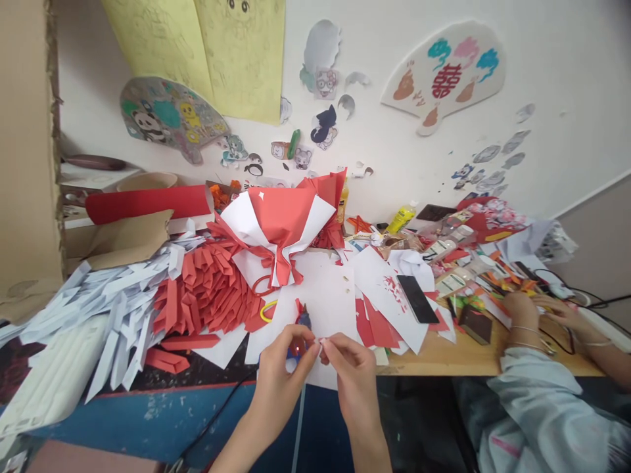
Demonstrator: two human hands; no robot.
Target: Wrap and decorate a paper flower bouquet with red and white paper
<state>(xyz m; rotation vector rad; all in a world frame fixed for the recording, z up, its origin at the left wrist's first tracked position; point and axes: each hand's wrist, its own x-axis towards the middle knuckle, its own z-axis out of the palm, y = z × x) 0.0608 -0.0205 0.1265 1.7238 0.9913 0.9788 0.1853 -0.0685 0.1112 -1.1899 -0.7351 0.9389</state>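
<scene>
My left hand (283, 358) and my right hand (351, 364) meet over the table's front edge, fingertips pinched close together. Between them is a tiny white piece (319, 343), maybe paper, too small to make out well. Just behind the left fingers shows the dark nozzle end of what looks like a blue glue gun (304, 318). A small red light glows between those fingers; whether the left hand also grips the tool is hidden. White paper sheets (323, 289) lie beneath. Beyond stands a red and white paper bouquet wrap (280, 223), with yellow-handled scissors (267, 311) nearby.
Folded red paper strips (207, 289) and folded white strips (123, 295) are heaped at left. A phone (417, 299) lies on paper at right. Further right, another person's hands (522, 312) work among clutter. A yellow bottle (401, 217) stands near the wall.
</scene>
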